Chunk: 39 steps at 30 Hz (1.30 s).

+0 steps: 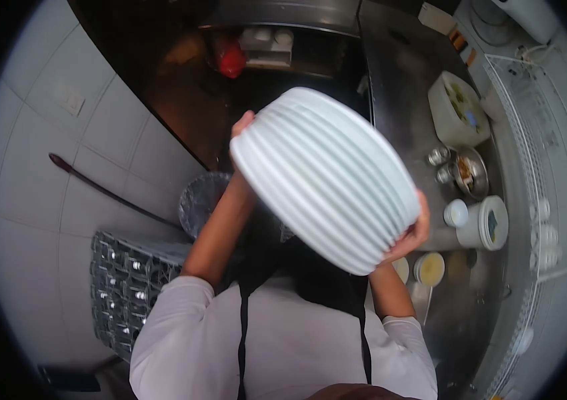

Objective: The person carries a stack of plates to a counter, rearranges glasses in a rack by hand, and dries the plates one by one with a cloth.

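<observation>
White stacked plates [327,183], finger-clamped by left hand [243,124] at ten o'clock, right hand [413,233] at four; likely heavy, brittle; best gripped at both ends.

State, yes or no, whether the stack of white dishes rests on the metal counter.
No, the left hand and the right hand hold the stack of white dishes up, one at each end.
</observation>
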Available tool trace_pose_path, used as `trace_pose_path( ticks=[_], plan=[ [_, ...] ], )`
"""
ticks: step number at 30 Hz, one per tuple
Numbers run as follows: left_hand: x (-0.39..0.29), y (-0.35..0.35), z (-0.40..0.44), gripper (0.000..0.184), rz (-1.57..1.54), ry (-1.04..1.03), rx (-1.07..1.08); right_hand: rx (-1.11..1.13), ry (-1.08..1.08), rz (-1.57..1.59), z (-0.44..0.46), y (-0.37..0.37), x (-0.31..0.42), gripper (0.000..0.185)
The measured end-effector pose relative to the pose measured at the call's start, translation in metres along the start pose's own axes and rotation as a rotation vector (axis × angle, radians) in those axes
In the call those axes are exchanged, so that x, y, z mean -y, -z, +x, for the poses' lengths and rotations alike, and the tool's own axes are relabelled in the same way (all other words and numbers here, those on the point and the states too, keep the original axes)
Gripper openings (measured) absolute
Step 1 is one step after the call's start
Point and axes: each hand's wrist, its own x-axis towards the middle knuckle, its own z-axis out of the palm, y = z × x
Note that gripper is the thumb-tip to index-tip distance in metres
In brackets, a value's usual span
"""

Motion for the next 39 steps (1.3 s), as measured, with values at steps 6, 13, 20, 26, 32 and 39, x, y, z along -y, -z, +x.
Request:
trace_pose_path(
  ticks=[6,13,20,26,32,39],
  plan=[
    [-0.060,0.029,0.063,0.078,0.012,-0.243,0.070,0.206,0.258,0.297,0.054,-0.109,-0.088,0.086],
    [-0.077,0.068,0.231,0.072,0.043,-0.328,-0.051,0.266,0.192,0.438,0.113,-0.215,-0.278,0.087],
    [-0.099,0.094,0.449,0.070,0.309,-0.414,-0.556,0.404,-0.473,0.474,0.227,-0.329,-0.449,0.081],
    [-0.110,0.155,0.623,0.073,0.625,-0.164,-0.676,0.363,-1.117,0.557,0.306,-0.428,-0.619,0.061],
    [-0.134,0.259,0.765,0.073,0.801,0.165,-0.630,0.332,-1.363,0.369,0.331,-0.510,-0.745,0.053],
    [-0.194,0.309,0.922,0.071,1.067,0.297,-0.635,0.300,-1.509,0.372,0.367,-0.612,-0.860,0.046]
  ],
)
